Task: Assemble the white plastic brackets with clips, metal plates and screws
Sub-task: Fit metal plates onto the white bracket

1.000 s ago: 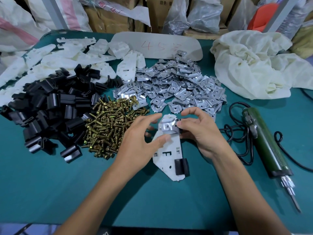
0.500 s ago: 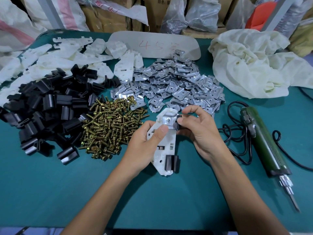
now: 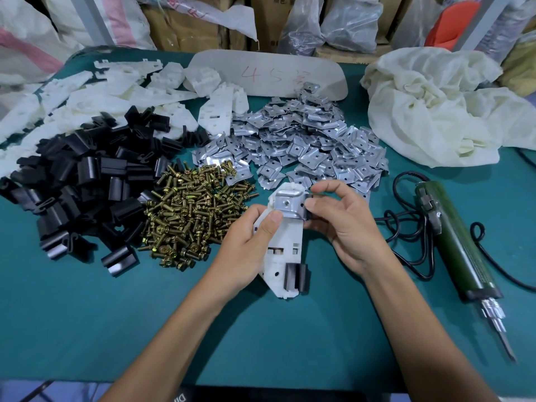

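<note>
Now left hand [image 3: 246, 245] grip wraps the white bracket [image 3: 285, 256] over the desk [image 3: 116, 329]; right hand [image 3: 345, 224] grip pinches a metal plate [image 3: 290, 206] against its top end, 1 black clip [image 3: 295, 277] at the bottom.

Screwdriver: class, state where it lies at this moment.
In the head view, the screwdriver lies on the right side of the table, just right of the right hand and nearer than the cloth, bit toward the person.

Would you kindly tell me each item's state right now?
White plastic bracket: gripped by left hand.
Black plastic clip: fitted on bracket's near end.
Silver metal plate: on bracket's top, hole empty, pinched by right hand.
Green electric screwdriver: lying untouched.
Brass screws: loose heap.
</note>
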Motion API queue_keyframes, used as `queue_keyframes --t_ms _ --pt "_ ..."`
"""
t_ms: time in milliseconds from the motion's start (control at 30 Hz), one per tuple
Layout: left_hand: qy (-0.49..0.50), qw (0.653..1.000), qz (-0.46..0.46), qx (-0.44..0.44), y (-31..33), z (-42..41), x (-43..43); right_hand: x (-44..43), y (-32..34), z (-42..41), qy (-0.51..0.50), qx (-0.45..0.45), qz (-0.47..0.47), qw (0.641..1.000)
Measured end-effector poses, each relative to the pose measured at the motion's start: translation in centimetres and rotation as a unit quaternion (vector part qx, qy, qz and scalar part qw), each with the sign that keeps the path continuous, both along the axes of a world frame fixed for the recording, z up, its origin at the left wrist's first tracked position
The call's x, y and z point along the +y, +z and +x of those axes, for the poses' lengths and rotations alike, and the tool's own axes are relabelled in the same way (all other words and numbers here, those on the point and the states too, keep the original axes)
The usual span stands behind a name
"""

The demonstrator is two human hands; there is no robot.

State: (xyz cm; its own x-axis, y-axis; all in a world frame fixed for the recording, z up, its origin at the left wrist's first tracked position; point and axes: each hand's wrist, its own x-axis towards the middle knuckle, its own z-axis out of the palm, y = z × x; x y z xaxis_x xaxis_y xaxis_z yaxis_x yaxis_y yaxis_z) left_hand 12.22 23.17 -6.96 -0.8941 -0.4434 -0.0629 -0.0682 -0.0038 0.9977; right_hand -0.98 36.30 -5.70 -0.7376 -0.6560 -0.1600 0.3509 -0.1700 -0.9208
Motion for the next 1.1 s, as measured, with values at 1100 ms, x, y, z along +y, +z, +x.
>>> queue_keyframes --t_ms 1100 --pt "0.114 0.89 -0.432 -0.091 3.4 -6.0 -5.5 -0.5 -2.0 -0.7 -0.108 0.256 0.214 0.936"
